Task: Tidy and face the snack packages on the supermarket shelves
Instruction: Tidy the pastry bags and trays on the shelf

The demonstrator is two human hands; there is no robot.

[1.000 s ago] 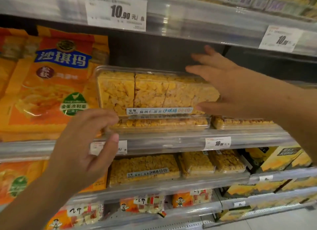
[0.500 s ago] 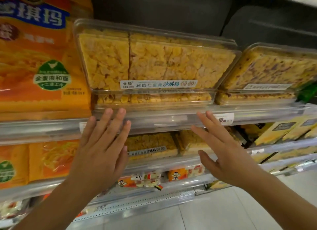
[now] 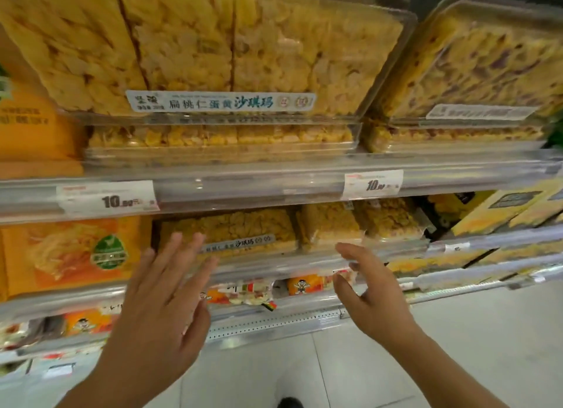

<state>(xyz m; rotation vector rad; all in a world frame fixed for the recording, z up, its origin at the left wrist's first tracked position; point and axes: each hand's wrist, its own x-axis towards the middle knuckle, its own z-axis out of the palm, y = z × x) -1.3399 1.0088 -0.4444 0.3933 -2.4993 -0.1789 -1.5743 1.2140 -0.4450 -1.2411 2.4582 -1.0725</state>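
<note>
Big supermarket shelving unit [image 3: 274, 183] first, several tiers, clear plastic rails with price tags [image 3: 107, 198] clipped along the front. Top tier: two stacks of clear clamshell snack trays [image 3: 231, 51], upper tray of each propped up on the flat one beneath, label strip facing out, looks pretty well faced already. Orange bags [image 3: 33, 124] off to the left there too. Next tier down: another orange bag [image 3: 76, 255] on the left, then a flat snack tray [image 3: 231, 234] with its label forward, and just beside it two smaller trays [image 3: 359, 222] sitting crooked, angled away from the front edge. Probably the messy bit to fix next.

Both hands empty, nothing grasped. Left hand [image 3: 161, 304] flat, fingers spread, in front of that flat tray's left end. Right hand [image 3: 368, 298] loosely curled, thumb apart, near the rail [image 3: 304, 264] below the crooked ones.

Tips for doing it right: take a tray by both short ends, slide rather than lift, since those clamshells flex and pop open. Pull flush to the rail, label forward. Then square up the two skewed ones so no gaps.
</note>
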